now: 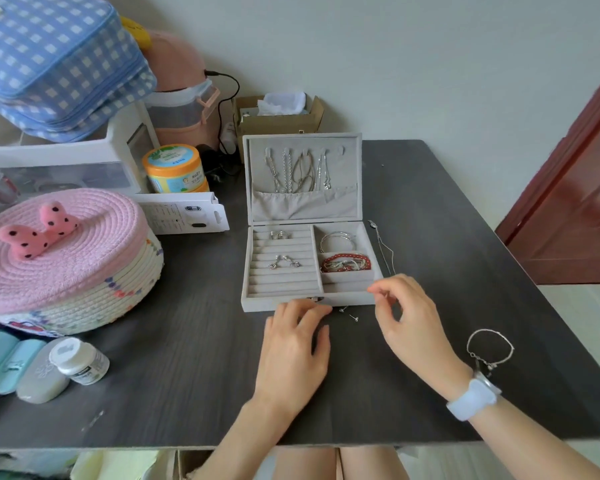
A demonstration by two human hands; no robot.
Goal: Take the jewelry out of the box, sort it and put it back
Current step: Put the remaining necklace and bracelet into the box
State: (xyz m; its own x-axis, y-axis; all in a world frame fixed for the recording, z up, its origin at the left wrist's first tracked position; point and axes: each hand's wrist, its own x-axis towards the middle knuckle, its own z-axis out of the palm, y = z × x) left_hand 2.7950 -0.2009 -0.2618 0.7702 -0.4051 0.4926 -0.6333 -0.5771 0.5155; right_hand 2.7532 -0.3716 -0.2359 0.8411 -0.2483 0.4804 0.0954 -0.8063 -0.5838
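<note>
Her two bare hands, left hand (293, 341) flat on the dark table, right hand (407, 315) pinching something too tiny to tell, hover by the open grey velvet jewelry box (281, 303), so those loose little silver ear studs (349, 313) could easily get knocked off.

We are counting one open jewelry box (284, 303) on the counter (187, 375). We are seeing two hands, the left hand (293, 344) and the right hand (413, 320). We are finding two tiny ear studs (349, 314), one bracelet (489, 348), one chain (385, 251), one pink basket (66, 265) and one white bottle (80, 361).
</note>
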